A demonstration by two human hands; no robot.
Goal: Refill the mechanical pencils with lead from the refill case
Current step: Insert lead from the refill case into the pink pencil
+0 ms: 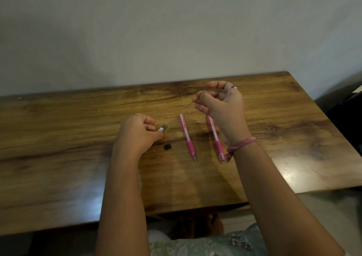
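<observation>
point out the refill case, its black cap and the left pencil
refill case (163, 128): head view, end sticking out of the left hand's fingers
black cap (167, 147): head view, its middle, on the table
left pink pencil (185, 127): head view, mid barrel

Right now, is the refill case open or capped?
Open: the left hand holds the refill case without its black cap, which lies apart on the table.

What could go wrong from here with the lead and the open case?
1. The right hand pinches a thin lead in the air above the table; it could easily snap or drop.
2. The left hand holds the refill case with its black cap off; tipping it may spill leads.
3. Small pink and white pieces lie loose near the pencils and could roll away.
</observation>
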